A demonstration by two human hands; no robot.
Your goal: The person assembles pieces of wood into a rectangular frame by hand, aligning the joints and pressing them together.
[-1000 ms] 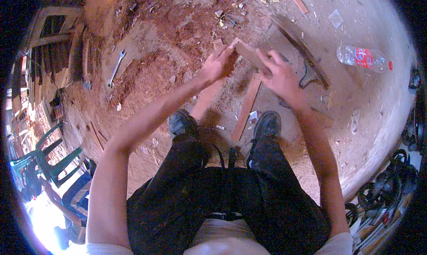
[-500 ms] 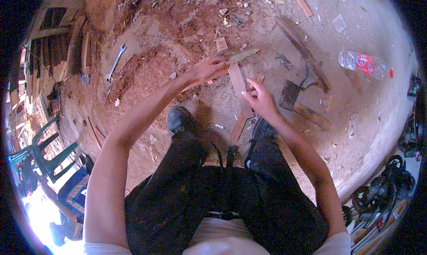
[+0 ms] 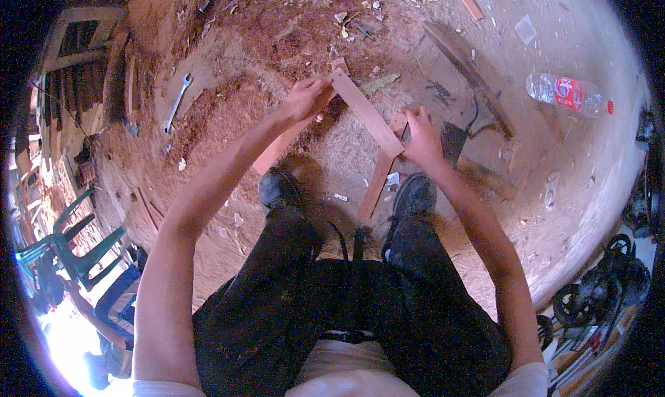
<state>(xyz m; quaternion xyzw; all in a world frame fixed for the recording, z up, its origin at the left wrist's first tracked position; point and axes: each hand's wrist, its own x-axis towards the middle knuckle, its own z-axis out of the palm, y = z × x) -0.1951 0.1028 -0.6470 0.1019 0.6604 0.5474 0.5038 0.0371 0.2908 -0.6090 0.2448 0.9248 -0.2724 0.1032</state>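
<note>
both hands have shifted since the earlier frames: the left hand (image 3: 305, 98) now sits further toward 11 o'clock and the right hand (image 3: 419, 135) has dropped lower toward 1 o'clock, so the wooden strip (image 3: 366, 112) held between them now slants from upper left down to lower right instead of lying near the left fingers only.

nearest the viewer, dark trousers (image 3: 332, 307) fill the 6 o'clock area, with two dark shoes (image 3: 277, 188) planted on the sawdust floor (image 3: 228, 58). between the shoes a second wooden slat (image 3: 377, 182) lies on the ground, running up toward the right hand. a third slat (image 3: 280, 148) extends down from under the left hand toward 7 o'clock.

left hand: fingers closed around the upper end of the wooden strip. right hand: closed on the lower end of the same strip, thumb on top.

further out, a dark metal tool (image 3: 457, 137) lies just beside the right hand at 2 o'clock. a spanner (image 3: 176, 103) lies at 10 o'clock, well apart. a clear plastic bottle (image 3: 568, 94) with a red label rests at 2 o'clock. green plastic chairs (image 3: 66, 248) stand at 8 o'clock near the rim.
</note>
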